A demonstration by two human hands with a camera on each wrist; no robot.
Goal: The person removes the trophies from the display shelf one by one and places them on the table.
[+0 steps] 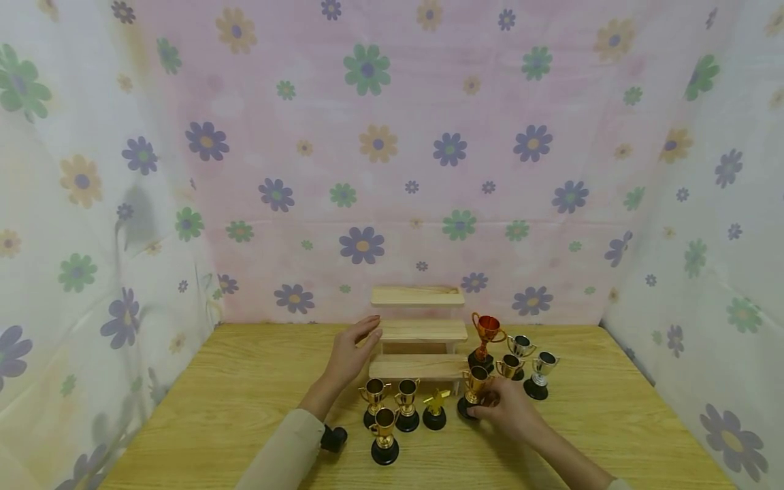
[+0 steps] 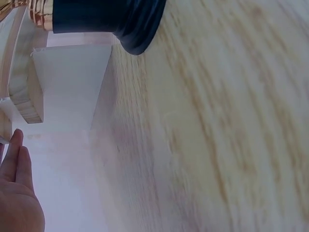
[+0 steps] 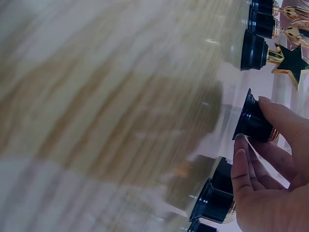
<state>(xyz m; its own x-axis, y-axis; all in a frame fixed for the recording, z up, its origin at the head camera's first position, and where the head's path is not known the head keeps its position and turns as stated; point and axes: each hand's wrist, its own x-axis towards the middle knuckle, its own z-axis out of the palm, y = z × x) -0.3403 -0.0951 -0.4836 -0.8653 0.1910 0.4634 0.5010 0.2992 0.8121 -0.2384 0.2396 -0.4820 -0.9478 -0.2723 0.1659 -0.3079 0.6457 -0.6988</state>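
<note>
My right hand (image 1: 513, 412) pinches the black base of a small gold trophy cup (image 1: 477, 382), in front of the right end of a three-tiered wooden stand (image 1: 419, 367). In the right wrist view thumb and fingertips grip that base (image 3: 256, 121), which looks slightly raised, with its shadow apart from it. My left hand (image 1: 349, 355) is at the stand's left side, fingers straight, near the middle tier's edge; whether it touches is unclear. A star trophy (image 1: 435, 412) stands left of the gripped cup, and three gold cups (image 1: 407, 401) stand farther left.
Behind the right hand stand a red-bronze trophy (image 1: 488, 330), another gold cup (image 1: 510, 367) and two silver cups (image 1: 542, 367). A black strap-on device (image 1: 333, 439) sits at the left wrist. Flowered cloth (image 1: 392, 204) encloses the back and sides of the wooden table (image 1: 245, 401).
</note>
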